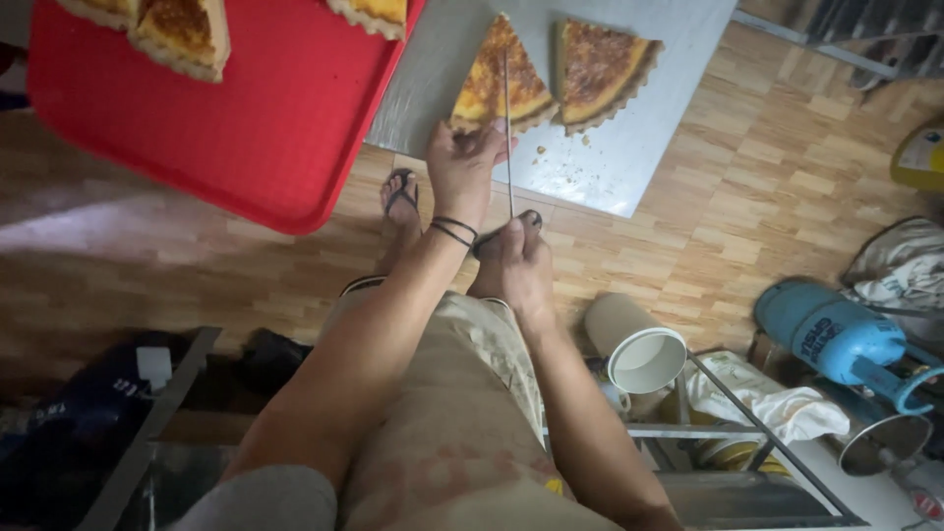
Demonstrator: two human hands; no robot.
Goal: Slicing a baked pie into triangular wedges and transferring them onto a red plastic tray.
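Observation:
Two wedges of golden-brown tart lie on a grey board [629,147]. My left hand [462,172] steadies the nearer wedge [497,84] at its crust edge; black bands circle that wrist. My right hand [516,265] grips the handle of a long thin knife [507,128], whose blade runs up across the middle of that wedge. The second wedge [600,69] sits just to the right, untouched. More tart pieces [182,34] rest on a red tray [226,128] to the left.
Below is a wood-pattern floor with my feet in sandals [398,192]. A white paper cup [639,349] lies at right, near a blue gas canister [836,334], cloths and a metal rack. Dark bags sit at lower left.

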